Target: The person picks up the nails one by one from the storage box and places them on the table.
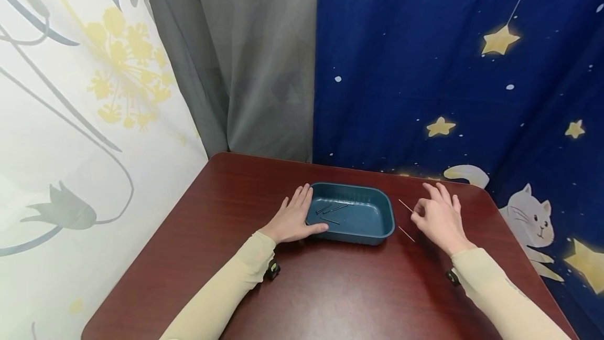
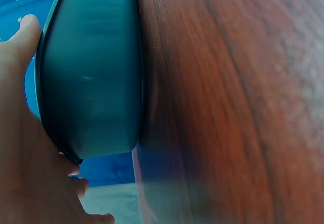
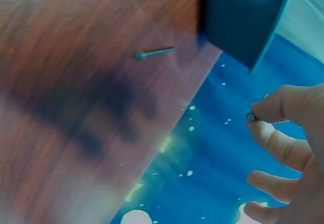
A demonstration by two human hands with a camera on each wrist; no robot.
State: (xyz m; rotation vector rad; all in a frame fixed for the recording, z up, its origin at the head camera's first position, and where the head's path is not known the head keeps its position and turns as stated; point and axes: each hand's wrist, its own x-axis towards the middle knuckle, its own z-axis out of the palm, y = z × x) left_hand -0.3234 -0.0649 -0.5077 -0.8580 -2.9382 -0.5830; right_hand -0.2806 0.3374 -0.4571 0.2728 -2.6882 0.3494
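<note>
Right hand (image 1: 440, 220) is pinching a nail (image 3: 251, 117); straight-fingered left hand (image 1: 293, 219) is touching the tray (image 1: 360, 237). Firm pinching is probably preventing slips.

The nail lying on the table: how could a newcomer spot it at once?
Look at the dark red table, then the blue-green tray on it. Just beyond the tray's right end, a thin nail lies slanted. Unlike the dark slim pieces inside the tray and the pinched nail in the right hand, it rests on the table, unheld.
</note>
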